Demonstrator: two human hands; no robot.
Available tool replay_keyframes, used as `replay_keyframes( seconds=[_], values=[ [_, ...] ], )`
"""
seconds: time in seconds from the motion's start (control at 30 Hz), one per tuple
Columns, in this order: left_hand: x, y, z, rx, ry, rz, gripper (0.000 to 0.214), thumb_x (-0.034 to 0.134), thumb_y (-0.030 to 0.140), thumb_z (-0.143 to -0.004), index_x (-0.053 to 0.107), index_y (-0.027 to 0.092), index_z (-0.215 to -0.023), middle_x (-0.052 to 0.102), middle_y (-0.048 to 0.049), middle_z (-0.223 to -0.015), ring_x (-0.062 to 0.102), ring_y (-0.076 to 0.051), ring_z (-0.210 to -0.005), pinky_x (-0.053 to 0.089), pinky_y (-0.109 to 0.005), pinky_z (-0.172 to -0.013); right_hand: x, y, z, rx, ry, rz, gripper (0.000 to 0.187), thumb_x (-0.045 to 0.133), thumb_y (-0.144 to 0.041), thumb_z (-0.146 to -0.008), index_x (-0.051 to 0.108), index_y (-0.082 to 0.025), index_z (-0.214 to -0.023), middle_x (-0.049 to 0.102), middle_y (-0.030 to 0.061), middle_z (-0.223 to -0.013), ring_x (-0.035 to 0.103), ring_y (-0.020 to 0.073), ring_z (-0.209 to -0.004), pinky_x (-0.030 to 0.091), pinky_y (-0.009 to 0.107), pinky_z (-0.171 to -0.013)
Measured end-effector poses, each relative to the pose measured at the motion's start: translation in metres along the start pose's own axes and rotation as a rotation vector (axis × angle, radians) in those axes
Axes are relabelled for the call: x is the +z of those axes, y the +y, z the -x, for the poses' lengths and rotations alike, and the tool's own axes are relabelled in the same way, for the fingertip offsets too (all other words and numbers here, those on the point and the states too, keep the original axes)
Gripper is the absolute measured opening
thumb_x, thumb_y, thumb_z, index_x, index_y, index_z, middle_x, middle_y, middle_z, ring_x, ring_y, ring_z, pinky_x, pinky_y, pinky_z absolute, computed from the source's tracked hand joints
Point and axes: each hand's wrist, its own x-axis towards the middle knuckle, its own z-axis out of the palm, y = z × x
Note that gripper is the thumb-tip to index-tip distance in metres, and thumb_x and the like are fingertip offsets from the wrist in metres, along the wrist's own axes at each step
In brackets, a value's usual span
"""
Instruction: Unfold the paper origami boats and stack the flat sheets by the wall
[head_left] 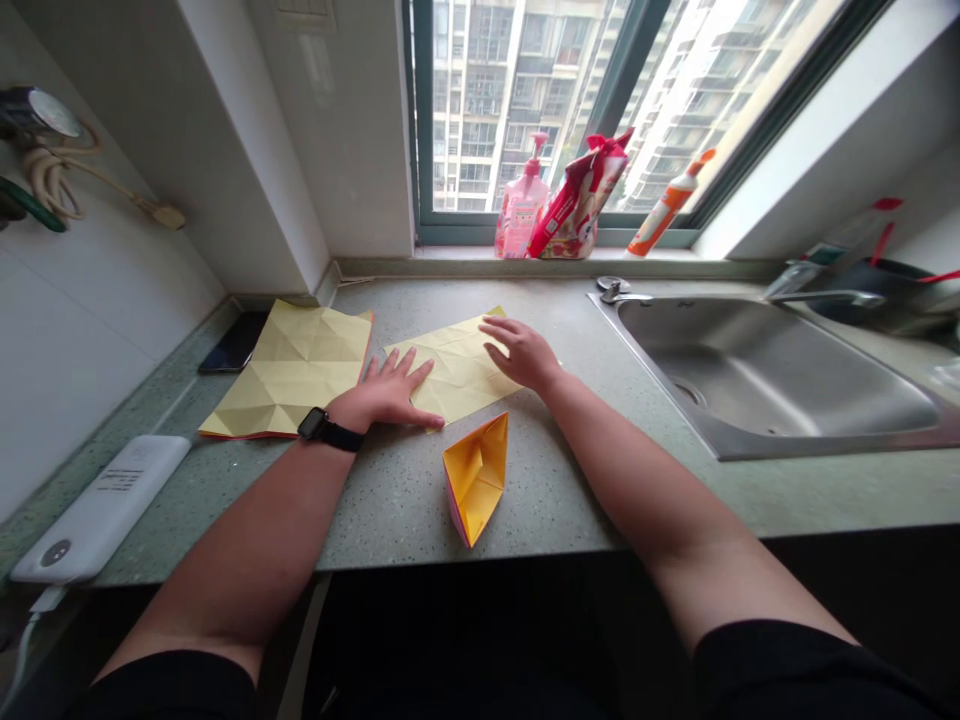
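Left of the brushed-steel sink (825,452) | we press creased pale-yellow paper (457,368) | left hand (390,390) open, flat | right hand (521,352) half-open at its edge, nothing gripped

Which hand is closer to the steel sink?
The right hand is nearer: it is on the creased yellow paper, to the left of the stainless steel sink. The left hand is farther left of the sink, at the paper's other end.

The speckled stone countertop (390,500) held, all left of its steel sink (712,330), a phone (235,342), a power bank (97,510), a folded paper boat (476,475), a creased yellow paper sheet (300,370) and a second yellow sheet (465,370).
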Motion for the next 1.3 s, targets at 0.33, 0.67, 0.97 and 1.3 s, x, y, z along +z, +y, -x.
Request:
replay_keyframes(
  seconds=[0.33, 0.67, 0.97, 1.3],
  values=[
    [-0.020, 0.001, 0.006, -0.034, -0.051, -0.022, 0.132, 0.072, 0.092, -0.071, 0.031, 0.026, -0.177, 0.021, -0.0179, -0.184, 0.015, -0.049, -0.171, 0.010, -0.065, -0.136, 0.029, -0.003, -0.029, 0.170, -0.335, 0.105, 0.080, 0.036, -0.073, -0.108, 0.040, -0.027, -0.173, 0.029, 0.0123, -0.185, 0.026, 0.0379, -0.170, 0.020, 0.059, -0.137],
    [-0.012, 0.056, -0.063, 0.124, 0.269, -0.007, 0.078, 0.031, 0.057, -0.111, 0.027, 0.013, -0.176, 0.024, -0.0147, -0.185, 0.020, -0.030, -0.172, 0.012, -0.048, -0.139, 0.032, 0.004, -0.028, 0.236, -0.309, 0.097, 0.071, 0.028, -0.057, -0.111, 0.038, -0.028, -0.174, 0.028, 0.0115, -0.185, 0.027, 0.0373, -0.170, 0.020, 0.063, -0.136],
    [0.014, 0.047, -0.046, 0.290, 0.146, -0.055, 0.082, 0.033, 0.072, -0.106, 0.031, 0.033, -0.177, 0.017, -0.0030, -0.187, 0.011, -0.042, -0.173, 0.003, -0.068, -0.136, 0.031, 0.011, -0.030, 0.318, -0.308, 0.080, 0.074, 0.030, -0.063, -0.109, 0.037, -0.031, -0.175, 0.028, 0.0109, -0.185, 0.025, 0.0384, -0.170, 0.017, 0.065, -0.136],
    [0.021, 0.027, -0.020, 0.120, 0.149, -0.028, 0.092, 0.032, 0.078, -0.103, 0.027, 0.026, -0.179, 0.014, -0.0065, -0.187, 0.009, -0.039, -0.174, 0.005, -0.059, -0.139, 0.029, 0.031, -0.016, 0.431, -0.244, 0.081, 0.086, 0.031, -0.074, -0.104, 0.040, -0.023, -0.174, 0.031, 0.0152, -0.184, 0.026, 0.0418, -0.169, 0.018, 0.066, -0.135]
  ],
)
